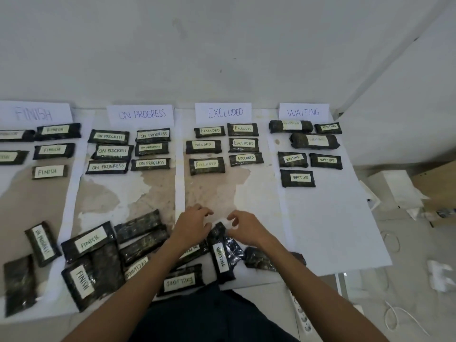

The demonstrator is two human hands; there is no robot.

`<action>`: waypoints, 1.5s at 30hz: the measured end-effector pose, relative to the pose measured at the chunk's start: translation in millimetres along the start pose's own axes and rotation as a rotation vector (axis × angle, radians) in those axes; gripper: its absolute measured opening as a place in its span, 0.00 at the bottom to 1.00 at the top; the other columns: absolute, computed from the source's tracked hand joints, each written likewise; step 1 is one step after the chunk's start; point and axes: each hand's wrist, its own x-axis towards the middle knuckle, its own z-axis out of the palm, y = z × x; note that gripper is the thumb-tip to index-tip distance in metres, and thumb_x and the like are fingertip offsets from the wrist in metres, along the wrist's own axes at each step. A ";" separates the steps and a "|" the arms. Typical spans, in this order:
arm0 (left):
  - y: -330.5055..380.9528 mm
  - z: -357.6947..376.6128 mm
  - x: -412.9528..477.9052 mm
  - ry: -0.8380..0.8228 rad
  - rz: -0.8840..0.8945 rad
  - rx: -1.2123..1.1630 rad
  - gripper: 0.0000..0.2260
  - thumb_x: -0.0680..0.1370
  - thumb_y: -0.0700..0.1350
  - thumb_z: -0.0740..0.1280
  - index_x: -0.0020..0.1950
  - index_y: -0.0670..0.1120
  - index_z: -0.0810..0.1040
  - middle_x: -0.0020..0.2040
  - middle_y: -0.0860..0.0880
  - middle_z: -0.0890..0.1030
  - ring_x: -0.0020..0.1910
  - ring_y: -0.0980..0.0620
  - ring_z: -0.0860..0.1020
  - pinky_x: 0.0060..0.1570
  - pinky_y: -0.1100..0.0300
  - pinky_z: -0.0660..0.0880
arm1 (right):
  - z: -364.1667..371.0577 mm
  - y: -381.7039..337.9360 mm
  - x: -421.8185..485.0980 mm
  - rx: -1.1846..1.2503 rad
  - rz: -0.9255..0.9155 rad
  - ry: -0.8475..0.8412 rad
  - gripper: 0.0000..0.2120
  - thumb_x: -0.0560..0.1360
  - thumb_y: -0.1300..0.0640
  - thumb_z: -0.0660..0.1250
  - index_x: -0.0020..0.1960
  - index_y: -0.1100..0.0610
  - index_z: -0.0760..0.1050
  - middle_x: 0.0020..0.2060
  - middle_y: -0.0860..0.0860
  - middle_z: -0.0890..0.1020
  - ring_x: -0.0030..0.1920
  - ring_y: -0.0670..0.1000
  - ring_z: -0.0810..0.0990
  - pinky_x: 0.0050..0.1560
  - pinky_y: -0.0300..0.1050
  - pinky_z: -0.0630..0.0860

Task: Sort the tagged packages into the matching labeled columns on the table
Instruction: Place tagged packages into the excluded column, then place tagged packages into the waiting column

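The right fingers (234,216) pinch a pale scrap (225,222) at the far end of a pack (221,257) tagged WAITING, and the left fingers (206,228) curl round that same end. I cannot tell whether the scrap is tape or loose wrap. The pack lies lengthwise at the desk's (153,193) 6 o'clock, its near end close to the edge.

A hard pull on the scrap could tear the thin film or lift the tag, and the pack would then be unlabelled. The pack is held by one end only and looks soft, so it may sag and slip. It could also drag the EXCLUDED pack (180,282) at its 7 o'clock off the near edge. It likely belongs in the WAITING column (297,178) at 1 o'clock, under the sign (303,112). A low carry could brush the EXCLUDED rows (206,165) at 12.

The packs are flat, soft oblongs in dark, mottled, crinkled wrap with a glossy sheen. Each has a white handwritten strip. The pile (93,262) at 8 o'clock overlaps loosely. White paper (325,218) covers a stained, patchy brown top.
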 end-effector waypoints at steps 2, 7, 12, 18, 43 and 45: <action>-4.8 5.9 -19.5 -0.010 -0.031 -0.051 0.15 0.73 0.45 0.66 0.60 0.47 0.76 0.55 0.48 0.77 0.55 0.48 0.75 0.55 0.53 0.74 | 22.4 -1.8 -12.6 -0.096 0.003 -0.012 0.23 0.68 0.49 0.73 0.59 0.56 0.73 0.54 0.55 0.77 0.51 0.53 0.77 0.51 0.47 0.76; -16.0 17.6 -58.0 -0.050 -0.101 -0.156 0.13 0.74 0.42 0.65 0.59 0.44 0.76 0.53 0.45 0.76 0.54 0.47 0.76 0.54 0.53 0.74 | 66.3 -6.5 -36.5 -0.240 0.034 0.016 0.36 0.66 0.43 0.73 0.66 0.58 0.63 0.57 0.57 0.73 0.56 0.57 0.75 0.53 0.50 0.75; -14.5 16.0 -79.2 -0.078 -0.109 -0.239 0.13 0.76 0.41 0.65 0.60 0.44 0.74 0.53 0.46 0.75 0.47 0.48 0.76 0.49 0.57 0.74 | 86.2 -7.2 -45.8 -0.330 0.027 0.135 0.32 0.69 0.49 0.71 0.66 0.59 0.62 0.59 0.59 0.72 0.55 0.60 0.75 0.51 0.53 0.76; -11.3 7.7 -86.4 -0.085 -0.089 -0.287 0.14 0.76 0.40 0.64 0.62 0.44 0.73 0.53 0.46 0.74 0.47 0.48 0.75 0.49 0.57 0.73 | 89.6 -6.2 -51.5 -0.408 0.011 0.234 0.25 0.69 0.49 0.68 0.61 0.59 0.67 0.56 0.58 0.74 0.53 0.60 0.75 0.49 0.50 0.73; 60.6 19.9 -33.6 0.007 0.020 -0.227 0.23 0.76 0.42 0.64 0.70 0.46 0.65 0.62 0.46 0.72 0.59 0.48 0.73 0.58 0.54 0.73 | -17.6 37.6 -47.5 -0.033 -0.069 0.277 0.29 0.65 0.57 0.74 0.65 0.55 0.71 0.56 0.54 0.71 0.56 0.53 0.72 0.57 0.48 0.74; 80.8 24.6 -17.6 0.003 0.023 -0.178 0.24 0.76 0.44 0.63 0.72 0.48 0.63 0.65 0.46 0.71 0.61 0.47 0.72 0.58 0.52 0.73 | -41.5 59.3 -42.3 -0.092 -0.068 0.300 0.30 0.65 0.57 0.75 0.65 0.54 0.71 0.56 0.54 0.72 0.56 0.55 0.72 0.57 0.51 0.74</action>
